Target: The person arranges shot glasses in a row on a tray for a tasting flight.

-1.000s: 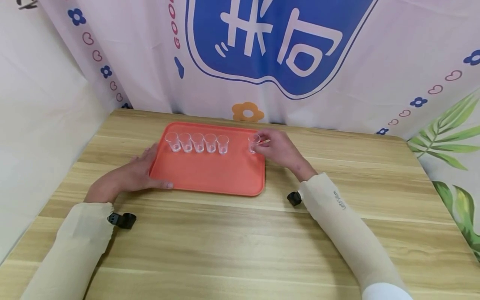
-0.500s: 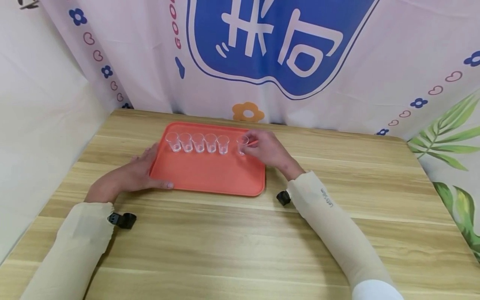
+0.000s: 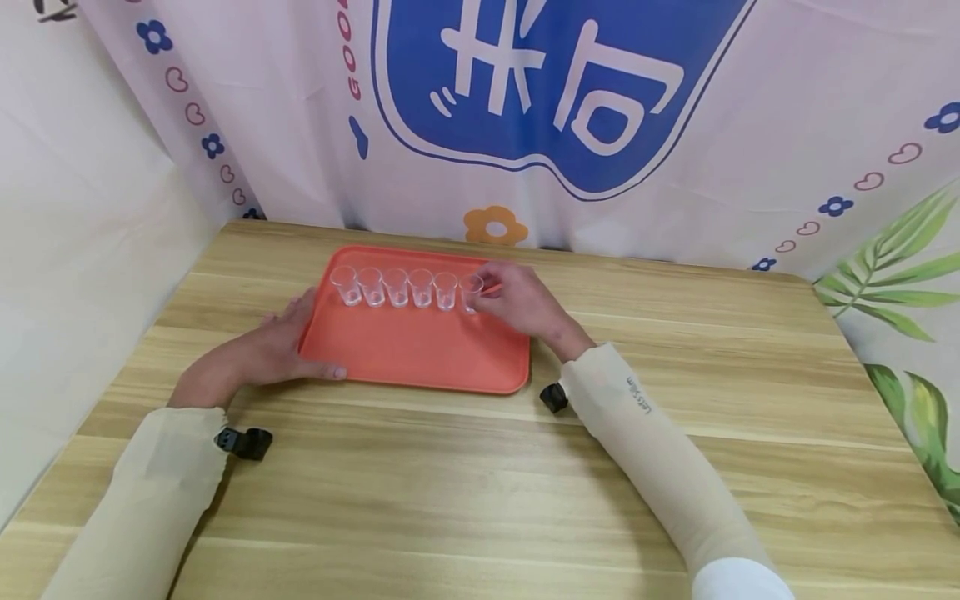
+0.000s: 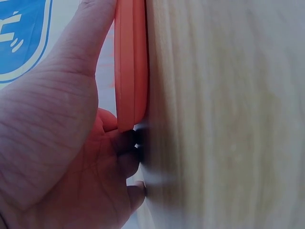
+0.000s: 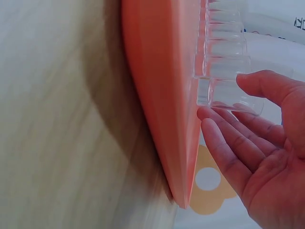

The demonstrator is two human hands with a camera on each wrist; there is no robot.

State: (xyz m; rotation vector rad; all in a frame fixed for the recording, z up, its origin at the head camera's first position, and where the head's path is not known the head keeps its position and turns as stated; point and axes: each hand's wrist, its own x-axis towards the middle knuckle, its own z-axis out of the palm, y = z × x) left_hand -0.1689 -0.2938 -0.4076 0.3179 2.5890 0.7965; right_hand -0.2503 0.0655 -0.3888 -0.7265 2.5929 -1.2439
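Observation:
Along the back of a red tray (image 3: pixel 420 354) stands a row of several small clear plastic cups (image 3: pixel 396 287), upright and close together. My right hand (image 3: pixel 521 302) holds the rightmost clear cup (image 5: pixel 224 93) between thumb and fingertips, its base on or just above the tray; the right wrist view shows it at the end of the row. My left hand (image 3: pixel 262 348) lies around the tray's front left corner, the thumb along the front edge and the fingers spread by the left side. In the left wrist view the fingers (image 4: pixel 128 162) reach down close to the table.
The tray lies on a wood-grain table (image 3: pixel 450 492). Behind the table hangs a printed curtain (image 3: pixel 300 167), and a pale wall covering (image 3: pixel 82 250) stands on the left. Small black cameras (image 3: pixel 247 442) sit at both wrists.
My right hand has moved left along the tray with its cup, from near the right edge up to the row's right end. The left hand and the other cups have stayed in place.

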